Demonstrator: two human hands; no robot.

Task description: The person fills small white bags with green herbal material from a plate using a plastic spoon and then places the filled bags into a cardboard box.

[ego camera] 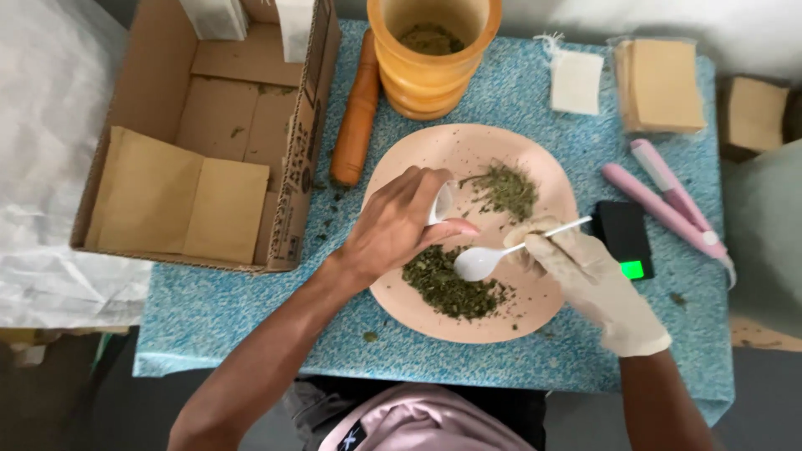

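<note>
A pale pink plate [468, 150] lies in the middle of the blue table, carrying two heaps of dried green herb [455, 288]. My left hand [393, 225], bare, is closed around a small white pouch [441, 203] held over the plate. My right hand [585, 267], in a cream glove, grips the thin handle of a white plastic spoon [476, 263]. The spoon's bowl sits just under the left hand's thumb, beside the nearer herb heap.
A wooden mortar [433, 50] with herb inside and an orange pestle [357, 113] stand behind the plate. An open cardboard box [209, 134] holds brown packets at left. A white tea bag [576, 81], tan packets [664, 83], a pink sealer tool [668, 205] and a small black scale [625, 238] lie at right.
</note>
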